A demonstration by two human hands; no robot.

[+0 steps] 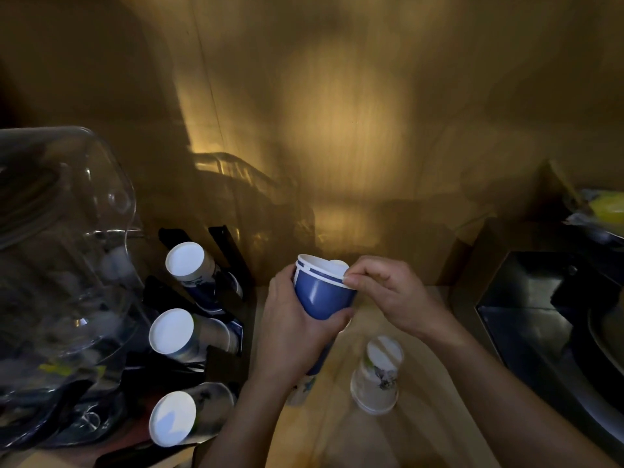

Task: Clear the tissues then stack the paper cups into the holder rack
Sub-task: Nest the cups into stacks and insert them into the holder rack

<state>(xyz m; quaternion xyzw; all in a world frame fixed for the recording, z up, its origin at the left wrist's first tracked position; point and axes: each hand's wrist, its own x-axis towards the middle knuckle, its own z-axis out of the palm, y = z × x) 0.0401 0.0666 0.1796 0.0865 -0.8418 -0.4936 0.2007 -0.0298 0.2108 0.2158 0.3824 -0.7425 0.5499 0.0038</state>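
My left hand (290, 327) grips a stack of blue paper cups (320, 295) around its side, tilted with the mouth up and away from me. My right hand (388, 295) pinches the white rim of the top cup in that stack. A white patterned paper cup (378, 374) stands upside down on the wooden counter just below my right wrist. At the left, a black holder rack (233, 251) carries three rows of stacked cups (185, 260), their white bottoms facing up. No tissues show in this dim view.
A big clear plastic container (64, 261) fills the left side beside the rack. A dark sink or appliance (553, 298) sits at the right, with yellow packaging (607, 207) behind it. A wooden wall closes the back.
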